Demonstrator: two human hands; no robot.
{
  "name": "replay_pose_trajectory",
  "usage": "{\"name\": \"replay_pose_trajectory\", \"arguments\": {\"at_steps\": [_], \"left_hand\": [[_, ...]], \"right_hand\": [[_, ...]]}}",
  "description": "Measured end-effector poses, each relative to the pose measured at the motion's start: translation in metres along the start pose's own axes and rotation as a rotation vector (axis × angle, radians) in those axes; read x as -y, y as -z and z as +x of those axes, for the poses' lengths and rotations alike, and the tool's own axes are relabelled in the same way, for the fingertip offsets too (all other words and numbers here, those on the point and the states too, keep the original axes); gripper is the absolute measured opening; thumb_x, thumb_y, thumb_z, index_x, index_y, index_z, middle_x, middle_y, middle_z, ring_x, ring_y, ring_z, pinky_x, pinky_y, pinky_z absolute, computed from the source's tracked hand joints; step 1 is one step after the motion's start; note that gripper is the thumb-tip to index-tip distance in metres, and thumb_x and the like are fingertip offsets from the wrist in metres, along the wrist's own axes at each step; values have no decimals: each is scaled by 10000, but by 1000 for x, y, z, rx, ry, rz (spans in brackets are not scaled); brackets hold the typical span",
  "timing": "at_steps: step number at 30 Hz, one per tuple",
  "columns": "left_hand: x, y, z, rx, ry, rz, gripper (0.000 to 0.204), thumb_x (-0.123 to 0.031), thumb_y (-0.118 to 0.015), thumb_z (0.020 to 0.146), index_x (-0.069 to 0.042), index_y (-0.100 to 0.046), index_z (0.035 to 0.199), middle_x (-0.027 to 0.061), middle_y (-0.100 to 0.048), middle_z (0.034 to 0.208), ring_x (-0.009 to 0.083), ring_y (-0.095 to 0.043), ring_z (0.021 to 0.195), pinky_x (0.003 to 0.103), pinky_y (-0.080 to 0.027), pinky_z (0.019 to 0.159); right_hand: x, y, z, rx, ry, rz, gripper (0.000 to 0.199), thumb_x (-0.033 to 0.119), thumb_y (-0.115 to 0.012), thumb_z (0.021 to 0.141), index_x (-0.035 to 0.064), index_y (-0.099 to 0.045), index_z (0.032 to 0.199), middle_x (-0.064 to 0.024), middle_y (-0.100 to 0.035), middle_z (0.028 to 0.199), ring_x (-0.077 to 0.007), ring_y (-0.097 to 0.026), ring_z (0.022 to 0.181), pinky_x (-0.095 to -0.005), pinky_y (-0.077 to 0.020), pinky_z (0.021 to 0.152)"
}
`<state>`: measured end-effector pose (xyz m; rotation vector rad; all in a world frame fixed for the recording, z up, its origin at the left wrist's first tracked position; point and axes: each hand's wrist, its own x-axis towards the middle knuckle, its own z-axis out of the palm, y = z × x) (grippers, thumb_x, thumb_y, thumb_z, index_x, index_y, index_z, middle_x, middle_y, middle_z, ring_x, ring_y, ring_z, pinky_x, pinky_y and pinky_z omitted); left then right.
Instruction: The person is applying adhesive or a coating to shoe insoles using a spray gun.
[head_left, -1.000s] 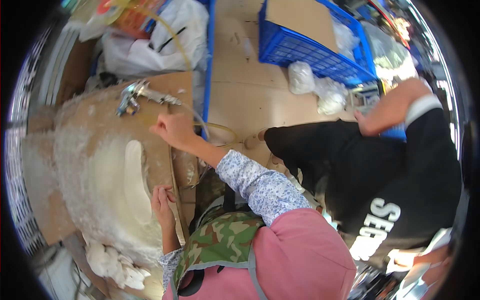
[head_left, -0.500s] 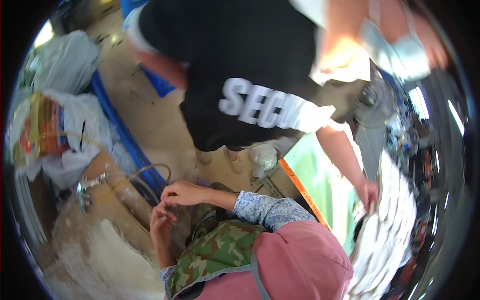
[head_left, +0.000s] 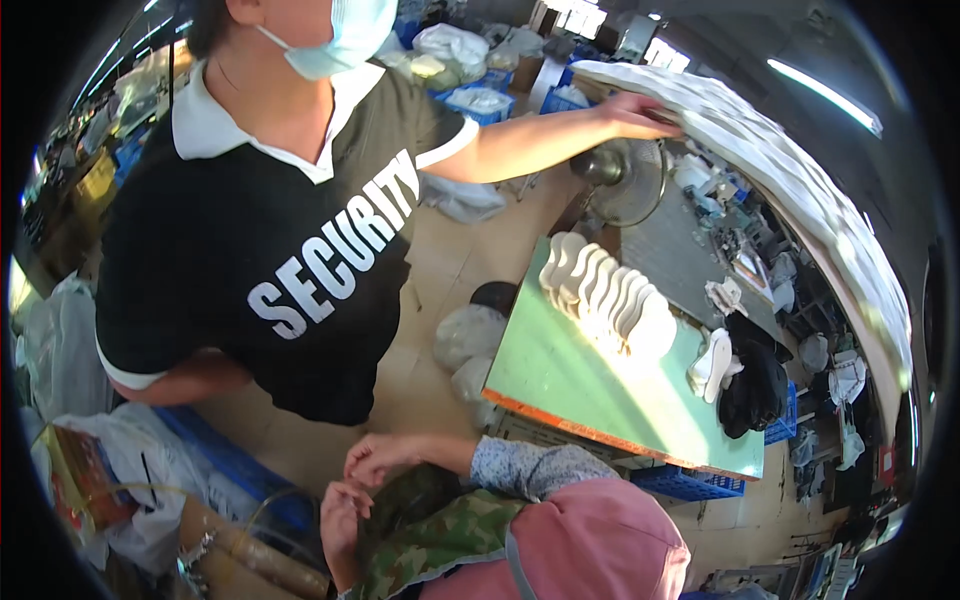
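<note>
My right hand (head_left: 375, 457) comes in from the right on a blue floral sleeve (head_left: 540, 468). Its fingers are curled and closed, pointing down toward the other hand. Just below it, close by or touching, my left hand (head_left: 342, 515) is raised with its fingers bent in. Anything between the fingers is too small or hidden to make out. Under both hands lies camouflage cloth (head_left: 440, 545) with grey trim, beside pink cloth (head_left: 600, 540) on my body.
A masked co-worker in a black shirt (head_left: 260, 230) stands ahead, one hand (head_left: 635, 117) at a long white wavy-edged stack (head_left: 780, 165). White sole-shaped pieces (head_left: 610, 300) line a green table (head_left: 540, 370) near a black bag (head_left: 755, 380). Blue crates and plastic bags (head_left: 70, 340) lie around.
The view has tilted up, bringing the green table and its white pieces into sight. The co-worker stands more upright, arm now extended high at the white stack. My hands stay close together.
</note>
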<state>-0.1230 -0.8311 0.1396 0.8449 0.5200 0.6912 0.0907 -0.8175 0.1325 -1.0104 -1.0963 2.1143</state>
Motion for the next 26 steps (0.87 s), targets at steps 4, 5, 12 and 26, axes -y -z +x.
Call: {"name": "replay_pose_trajectory", "arguments": {"at_steps": [4, 5, 12, 26], "left_hand": [[1, -12, 30, 161, 103, 321, 186, -44, -462, 795, 2, -591, 921, 65, -597, 886, 117, -545, 807, 225, -413, 699], [-4, -12, 36, 230, 114, 345, 201, -38, -458, 798, 2, -597, 937, 58, -597, 894, 114, -541, 809, 224, -414, 707], [-28, -19, 67, 363, 298, 458, 210, -8, -457, 813, -17, -589, 976, 39, -592, 970, 104, -523, 854, 230, -414, 752], [-27, -80, 141, 417, 350, 428, 230, -91, -465, 820, -59, -540, 1035, 25, -542, 1069, 118, -496, 985, 255, -393, 887]], "right_hand": [[-10, 24, -33, -92, -6, 102, 212, 152, -684, 853, 36, -622, 1018, -13, -630, 860, -86, -588, 736, -212, -483, 647], [-16, 24, -33, -76, 16, 196, 207, 125, -692, 842, 23, -622, 1009, -22, -635, 852, -79, -580, 713, -203, -472, 629], [-13, 7, -55, -488, 181, 209, 126, 107, -688, 852, 2, -657, 914, -25, -628, 732, -81, -545, 629, -222, -427, 564], [4, 57, -94, -806, 379, -124, 136, 103, -646, 883, 52, -683, 1004, -21, -667, 839, -70, -583, 749, -223, -476, 697]]}}
